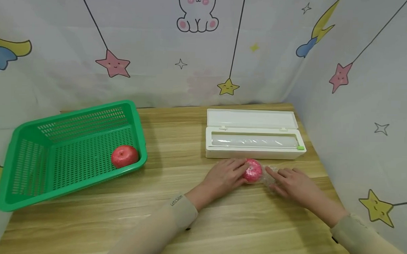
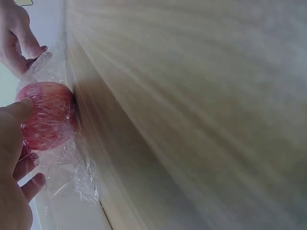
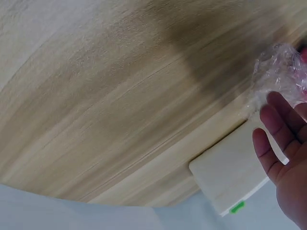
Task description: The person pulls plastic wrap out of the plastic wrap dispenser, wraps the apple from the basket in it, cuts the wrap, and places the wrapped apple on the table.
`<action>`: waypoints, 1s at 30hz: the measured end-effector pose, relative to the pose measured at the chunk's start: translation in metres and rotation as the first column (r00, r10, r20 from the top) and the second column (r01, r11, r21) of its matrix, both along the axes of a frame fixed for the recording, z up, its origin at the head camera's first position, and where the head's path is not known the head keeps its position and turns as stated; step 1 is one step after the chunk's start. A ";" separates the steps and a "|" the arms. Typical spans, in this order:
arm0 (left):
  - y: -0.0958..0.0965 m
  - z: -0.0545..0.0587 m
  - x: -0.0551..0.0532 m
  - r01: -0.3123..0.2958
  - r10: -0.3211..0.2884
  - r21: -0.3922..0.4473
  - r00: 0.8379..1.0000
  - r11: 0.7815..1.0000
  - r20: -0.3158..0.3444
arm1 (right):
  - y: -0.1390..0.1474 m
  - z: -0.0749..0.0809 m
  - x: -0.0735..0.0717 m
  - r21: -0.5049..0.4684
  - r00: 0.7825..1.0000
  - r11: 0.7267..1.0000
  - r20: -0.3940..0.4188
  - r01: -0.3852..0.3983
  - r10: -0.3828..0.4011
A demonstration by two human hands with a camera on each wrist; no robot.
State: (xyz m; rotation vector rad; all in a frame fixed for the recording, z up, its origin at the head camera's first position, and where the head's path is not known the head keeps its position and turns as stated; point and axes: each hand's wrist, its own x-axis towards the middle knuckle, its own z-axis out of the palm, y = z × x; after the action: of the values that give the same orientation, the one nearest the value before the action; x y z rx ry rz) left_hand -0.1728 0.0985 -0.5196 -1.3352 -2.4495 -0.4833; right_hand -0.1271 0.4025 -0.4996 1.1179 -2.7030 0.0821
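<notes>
A red apple (image 1: pixel 253 171) wrapped in clear cling film sits on the wooden table, just in front of the white film box. My left hand (image 1: pixel 226 175) holds it from the left, with the thumb at the near side and fingers curved over the top. Bunched cling film (image 1: pixel 270 175) sticks out on the apple's right. There my right hand (image 1: pixel 294 185) pinches the film between thumb and forefinger, as the left wrist view shows. Its other fingers (image 3: pixel 274 124) are loosely extended in the right wrist view. Crumpled film (image 2: pixel 86 179) also hangs off the apple's other side.
Behind the hands stands the white cling film box (image 1: pixel 253 154), lid raised, a roll (image 1: pixel 253 140) inside and a green slider (image 1: pixel 300 148) at its right end. A green basket (image 1: pixel 140 139) on the left contains another red apple (image 1: pixel 124 156). Patterned curtains (image 1: pixel 152 39) border the table.
</notes>
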 end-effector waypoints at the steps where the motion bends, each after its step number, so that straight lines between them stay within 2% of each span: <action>1: 0.000 -0.001 0.000 -0.001 0.001 0.000 1.000 1.000 0.002 | -0.001 0.003 0.001 -0.020 0.999 0.999 0.034 0.025 -0.024; 3: 0.000 -0.001 0.000 -0.005 0.005 0.005 1.000 1.000 0.011 | -0.001 0.009 0.003 -0.073 0.990 0.994 0.120 0.086 -0.077; 5: -0.001 0.001 0.000 -0.013 0.012 0.010 1.000 1.000 0.027 | 0.000 0.017 0.004 -0.117 0.971 0.981 0.198 0.157 -0.132; 6: 0.000 0.002 0.000 -0.023 0.023 0.007 0.999 1.000 0.037 | 0.000 0.021 0.004 -0.122 0.965 0.975 0.213 0.185 -0.156; 9: 0.001 0.006 0.000 -0.064 0.066 -0.027 0.994 0.998 0.087 | 0.000 0.028 0.001 -0.139 0.979 0.975 0.133 0.176 -0.157; 12: 0.005 0.009 0.000 -0.102 0.112 -0.081 0.985 0.991 0.128 | -0.004 0.031 -0.004 -0.112 0.987 0.981 0.048 0.160 -0.155; 14: 0.007 0.009 0.000 -0.121 0.137 -0.116 0.980 0.986 0.144 | -0.008 0.031 -0.006 -0.100 0.982 0.979 0.083 0.178 -0.170; 17: 0.011 0.009 0.001 -0.150 0.175 -0.166 0.974 0.975 0.145 | -0.018 0.027 -0.006 -0.082 0.955 0.970 0.214 0.228 -0.206; 20: 0.015 0.008 0.003 -0.169 0.195 -0.191 0.972 0.967 0.128 | -0.026 0.017 -0.004 -0.112 0.941 0.968 0.283 0.226 -0.187; 24: 0.018 0.007 0.005 -0.189 0.210 -0.204 0.974 0.961 0.087 | -0.034 0.001 -0.001 -0.162 0.946 0.966 0.288 0.200 -0.148; 30: 0.019 0.005 0.008 -0.212 0.231 -0.221 0.971 0.952 0.061 | -0.044 -0.014 0.002 -0.136 0.947 0.968 0.274 0.211 -0.168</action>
State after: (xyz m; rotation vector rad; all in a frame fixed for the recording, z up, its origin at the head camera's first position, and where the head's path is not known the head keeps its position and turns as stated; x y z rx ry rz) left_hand -0.1650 0.1176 -0.5141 -1.1132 -2.7459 -0.2312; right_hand -0.1246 0.3586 -0.5136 0.8463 -2.9527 0.4419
